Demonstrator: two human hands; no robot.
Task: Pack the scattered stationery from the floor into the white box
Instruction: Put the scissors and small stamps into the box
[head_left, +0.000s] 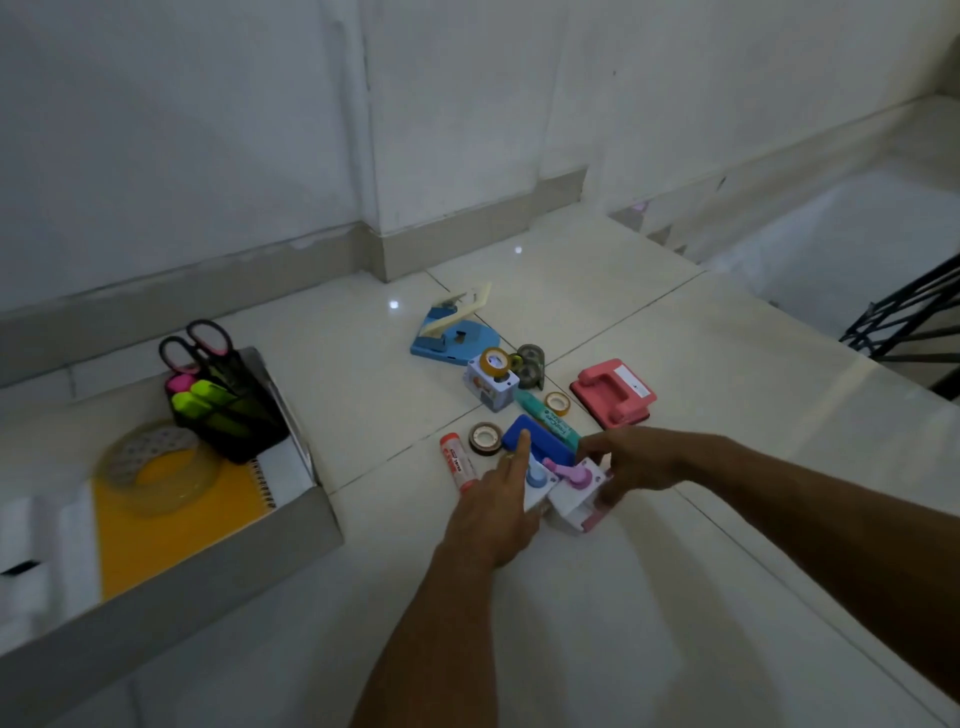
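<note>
My left fingers (511, 467) are lying extended on the blue-knobbed white punch (536, 480); my right fingers (597, 447) are closing around the pink-knobbed punch (574, 491), grip unconfirmed. Just beyond them are lying a blue stapler (540, 441), glue stick (457, 462) and tape rolls (485, 438). Far left, the white box (218, 577) is sitting.

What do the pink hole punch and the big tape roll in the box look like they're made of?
The pink hole punch looks like matte moulded plastic: an even colour, rounded edges and no metallic shine. The big tape roll appears to be clear glossy film, since the yellow notebook shows through it; its core material can't be told.
</note>
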